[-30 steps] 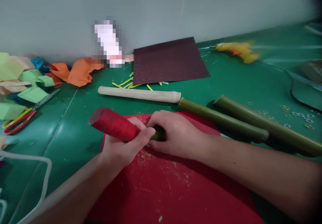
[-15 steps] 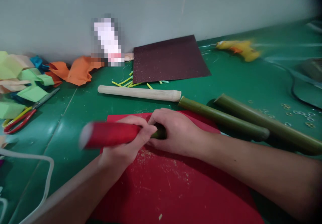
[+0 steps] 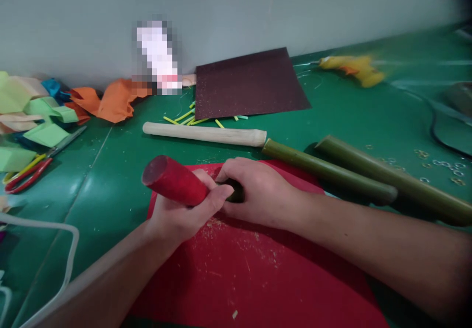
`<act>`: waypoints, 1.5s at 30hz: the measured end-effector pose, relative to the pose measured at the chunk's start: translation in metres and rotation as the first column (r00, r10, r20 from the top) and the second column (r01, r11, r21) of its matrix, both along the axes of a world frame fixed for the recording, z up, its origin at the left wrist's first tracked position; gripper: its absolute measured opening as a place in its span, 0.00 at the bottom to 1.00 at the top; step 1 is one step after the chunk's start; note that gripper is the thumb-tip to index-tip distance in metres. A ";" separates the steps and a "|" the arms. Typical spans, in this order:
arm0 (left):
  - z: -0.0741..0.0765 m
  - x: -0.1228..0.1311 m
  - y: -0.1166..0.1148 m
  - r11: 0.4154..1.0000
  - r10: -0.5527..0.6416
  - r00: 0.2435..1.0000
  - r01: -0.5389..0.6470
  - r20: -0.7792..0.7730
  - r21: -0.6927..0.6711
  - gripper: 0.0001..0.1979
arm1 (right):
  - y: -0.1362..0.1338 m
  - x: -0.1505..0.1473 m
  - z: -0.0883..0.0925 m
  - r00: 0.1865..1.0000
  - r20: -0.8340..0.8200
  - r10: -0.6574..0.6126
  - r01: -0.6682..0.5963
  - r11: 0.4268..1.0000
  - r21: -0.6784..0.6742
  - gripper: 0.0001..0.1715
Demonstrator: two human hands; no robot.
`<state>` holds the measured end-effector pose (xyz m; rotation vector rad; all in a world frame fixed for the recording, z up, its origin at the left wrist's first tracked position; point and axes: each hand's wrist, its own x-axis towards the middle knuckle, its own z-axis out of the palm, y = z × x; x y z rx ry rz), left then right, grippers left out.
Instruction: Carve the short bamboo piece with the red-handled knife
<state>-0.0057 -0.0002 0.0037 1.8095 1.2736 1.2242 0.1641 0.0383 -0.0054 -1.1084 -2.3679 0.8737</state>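
Note:
My left hand (image 3: 182,215) is wrapped round a red roll (image 3: 171,179) that tilts up to the left. My right hand (image 3: 260,193) is closed over a short dark green bamboo piece (image 3: 236,192), of which only a small part shows between the two hands. Both hands rest over a red sheet (image 3: 254,274) sprinkled with pale shavings, on a green table (image 3: 114,190).
Behind the hands lie a part-peeled bamboo stick (image 3: 206,134) and two green bamboo lengths (image 3: 387,178). A dark sandpaper sheet (image 3: 247,84) and a yellow glue gun (image 3: 354,68) sit near the wall. Scissors (image 3: 33,163) and coloured paper scraps (image 3: 44,116) lie left. A white cable (image 3: 55,249) loops at lower left.
The red roll swung down to level half a second ago and is tilted up to the left again. My right hand has stayed on the bamboo piece.

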 end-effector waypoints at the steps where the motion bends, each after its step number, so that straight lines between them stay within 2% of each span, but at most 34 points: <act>1: -0.001 0.000 0.000 1.000 0.000 1.000 0.000 -0.008 0.001 0.09 | 0.000 0.000 0.000 1.000 -0.004 -0.001 0.001 1.000 0.001 0.10; 3: -0.003 0.001 -0.001 1.000 0.030 0.999 -0.030 -0.014 0.001 0.08 | 0.001 0.000 0.000 1.000 -0.007 -0.001 0.001 1.000 0.003 0.10; 5: -0.005 0.003 -0.002 0.993 0.114 0.993 -0.114 0.015 -0.003 0.08 | 0.001 -0.001 0.000 1.000 -0.003 -0.003 0.003 1.000 0.002 0.12; 9: -0.007 0.004 -0.005 0.971 0.233 0.970 -0.228 0.065 -0.079 0.09 | 0.000 -0.001 0.001 1.000 0.017 -0.022 0.022 1.000 -0.004 0.14; 12: -0.005 0.003 -0.005 0.978 0.189 0.981 -0.185 0.032 -0.097 0.09 | 0.000 0.000 0.001 1.000 0.022 -0.019 0.019 1.000 -0.002 0.15; 17: 0.001 0.001 -0.002 0.995 0.086 0.994 -0.083 0.073 -0.046 0.10 | -0.001 0.001 0.001 1.000 0.004 -0.015 0.015 1.000 -0.016 0.12; 22: 0.002 0.000 -0.001 0.998 0.031 0.999 -0.032 -0.007 -0.052 0.10 | 0.000 0.000 0.001 1.000 0.000 0.003 -0.003 1.000 -0.007 0.10; 25: 0.001 -0.001 -0.001 0.998 0.039 0.999 -0.040 -0.014 -0.049 0.10 | 0.000 0.000 0.001 1.000 -0.001 0.006 -0.006 1.000 -0.008 0.11; 33: -0.002 0.001 -0.002 0.983 0.165 0.985 -0.161 0.046 -0.086 0.09 | 0.000 0.001 0.000 0.999 0.025 -0.022 0.022 1.000 0.012 0.14; 40: 0.000 -0.001 0.000 0.991 0.101 0.993 -0.095 0.058 -0.099 0.07 | 0.000 0.001 -0.001 1.000 0.018 -0.010 0.009 1.000 0.023 0.15; 45: 0.003 0.002 0.000 0.985 0.129 0.989 -0.120 0.068 -0.123 0.09 | 0.000 0.001 -0.001 1.000 0.006 -0.012 0.011 1.000 0.019 0.14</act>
